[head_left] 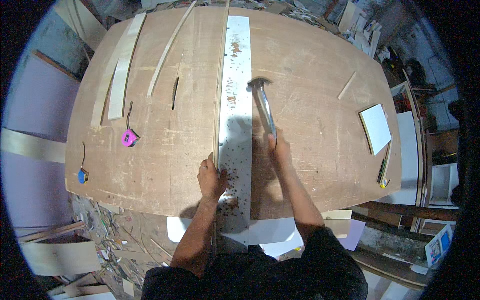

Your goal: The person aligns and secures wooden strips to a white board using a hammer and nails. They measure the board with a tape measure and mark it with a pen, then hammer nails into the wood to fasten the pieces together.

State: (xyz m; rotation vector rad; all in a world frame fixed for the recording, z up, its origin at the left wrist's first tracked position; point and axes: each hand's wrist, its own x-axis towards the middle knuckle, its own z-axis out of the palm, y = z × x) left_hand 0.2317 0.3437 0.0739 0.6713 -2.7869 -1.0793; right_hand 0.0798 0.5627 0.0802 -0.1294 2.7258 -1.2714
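Observation:
My right hand (281, 152) is closed round the handle of a claw hammer (266, 106). The hammer's head is over the table, beside the right edge of a long white board (238, 65). This board runs away from me down the middle and is dotted with small dark marks and brown chipped patches. Along its left edge lies a narrow wooden strip (218, 110). My left hand (211, 177) grips that strip near the front, the thumb toward the white board and the other fingers on the strip's outer side.
The large plywood tabletop (300, 165) has a slot with a saw blade (175, 93) left of the strip. Loose wood strips (127, 65), a pink tape measure (130, 137) and a blue tape measure (83, 175) lie left. A white panel piece (376, 129) sits right. Scraps litter the floor (135, 235).

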